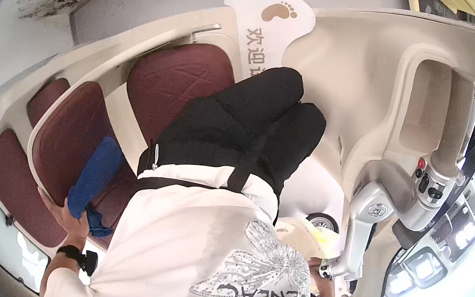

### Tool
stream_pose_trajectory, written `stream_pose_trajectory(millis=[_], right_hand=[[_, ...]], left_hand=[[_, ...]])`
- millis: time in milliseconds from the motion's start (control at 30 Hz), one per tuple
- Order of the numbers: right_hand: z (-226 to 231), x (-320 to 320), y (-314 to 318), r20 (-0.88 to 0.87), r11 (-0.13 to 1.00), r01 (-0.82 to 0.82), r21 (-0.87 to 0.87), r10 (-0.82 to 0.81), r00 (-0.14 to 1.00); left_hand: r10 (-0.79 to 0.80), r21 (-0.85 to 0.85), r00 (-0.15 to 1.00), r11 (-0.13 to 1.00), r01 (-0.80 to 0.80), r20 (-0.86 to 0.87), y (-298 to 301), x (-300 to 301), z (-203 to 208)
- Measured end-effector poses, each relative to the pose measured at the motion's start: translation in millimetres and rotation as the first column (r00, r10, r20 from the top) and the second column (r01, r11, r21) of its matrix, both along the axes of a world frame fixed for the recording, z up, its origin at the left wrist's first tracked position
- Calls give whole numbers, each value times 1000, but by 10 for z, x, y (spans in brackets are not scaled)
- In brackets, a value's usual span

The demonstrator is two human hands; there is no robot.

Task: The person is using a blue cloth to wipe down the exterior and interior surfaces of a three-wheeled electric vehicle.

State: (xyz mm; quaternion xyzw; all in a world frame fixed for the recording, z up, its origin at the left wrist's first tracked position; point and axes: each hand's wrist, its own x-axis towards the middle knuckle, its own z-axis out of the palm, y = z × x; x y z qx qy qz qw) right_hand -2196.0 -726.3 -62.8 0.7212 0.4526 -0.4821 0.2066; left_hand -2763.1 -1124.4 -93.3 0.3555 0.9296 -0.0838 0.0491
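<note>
At the lower left, my left hand (67,219) is at the edge of a dark red padded seat back (66,136). It grips a blue cloth (97,174), which lies folded along the pad with a loose end hanging below the hand. On the other side of my body, my right hand (318,266) is mostly covered by my shirt and a pale yellow piece (304,237). Only a little of it and the banded wrist show, close to the grey steering column (360,226), so its fingers cannot be made out.
My legs in black trousers (235,124) cross the middle beside a red seat cushion (180,80). A beige dashboard (377,65) with a storage recess (425,108) stands to the right. A white floor mat (271,16) lies at the far step, and several more red seats fill the left.
</note>
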Motion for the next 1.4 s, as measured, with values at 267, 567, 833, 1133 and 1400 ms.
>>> stream_pose_trajectory(millis=[267,567,833,1133,1400], right_hand=[[119,-99,-31,81,988,142,-54,-137,987],[86,-74,-139,60,978,77,194,-90,994],[433,-1056,-703,514,800,-122,588,-253,820],[-208,-1541,-664,-331,629,195,752,104,938],[18,-962,-641,163,-232,-197,953,-157,974]], left_hand=[[-176,28,983,984,178,-53,240,-143,-48],[-604,559,496,788,257,624,2932,-710,-990],[-932,989,-362,-73,125,-23,4871,1239,-425],[-729,953,-668,-286,101,-148,4363,2186,-180],[-836,902,-489,-384,196,-250,4714,2630,-16]])
